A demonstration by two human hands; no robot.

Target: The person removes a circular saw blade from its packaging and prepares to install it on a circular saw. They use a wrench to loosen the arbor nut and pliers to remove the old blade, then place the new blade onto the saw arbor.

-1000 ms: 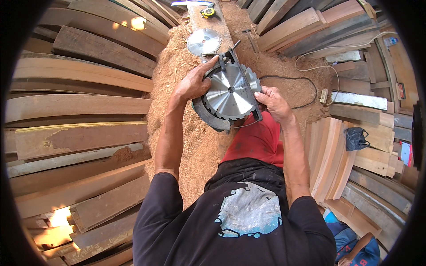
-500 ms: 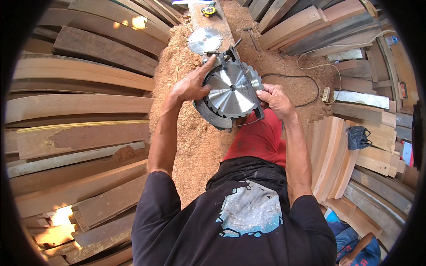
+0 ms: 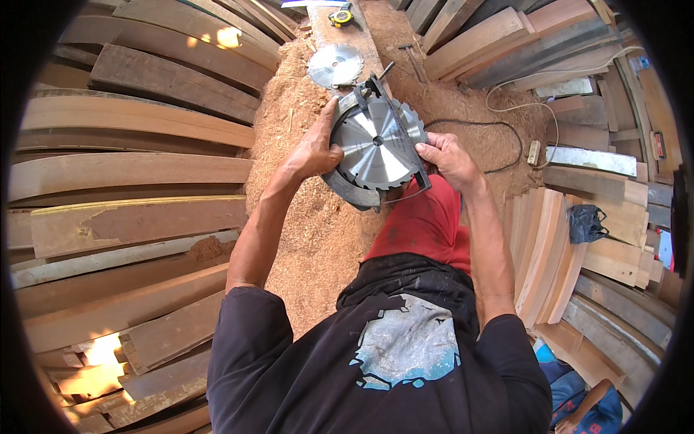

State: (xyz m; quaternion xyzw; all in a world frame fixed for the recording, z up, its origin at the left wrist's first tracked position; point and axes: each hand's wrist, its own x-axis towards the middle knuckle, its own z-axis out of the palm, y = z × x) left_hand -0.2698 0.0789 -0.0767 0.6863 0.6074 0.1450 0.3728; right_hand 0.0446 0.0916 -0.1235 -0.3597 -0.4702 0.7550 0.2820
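Note:
A circular saw (image 3: 354, 194) lies tipped on its side above my red-clad leg, its shiny toothed blade (image 3: 376, 160) facing up. My left hand (image 3: 318, 150) is wrapped around the saw's left side, thumb near the blade's edge and index finger stretched up along the dark guard; its other fingers are hidden beneath. At the opposite side my right hand (image 3: 450, 158) pinches the edge of the saw's base plate (image 3: 402, 134), close to the blade teeth. A second, loose saw blade (image 3: 336, 65) lies flat just beyond the saw.
Sawdust (image 3: 289, 239) covers the floor. Past the loose blade, a yellow tape measure (image 3: 340, 18) sits on a plank (image 3: 367, 45); a hammer (image 3: 413, 61) lies right of it. A dark cable (image 3: 517, 137) curls at right. Stacked boards (image 3: 137, 172) line both sides. Another person's arm (image 3: 584, 405) shows lower right.
My left hand has slid down and left, its index finger drawn back from the top of the guard to the saw's side. The saw has shifted slightly; my right hand keeps its place.

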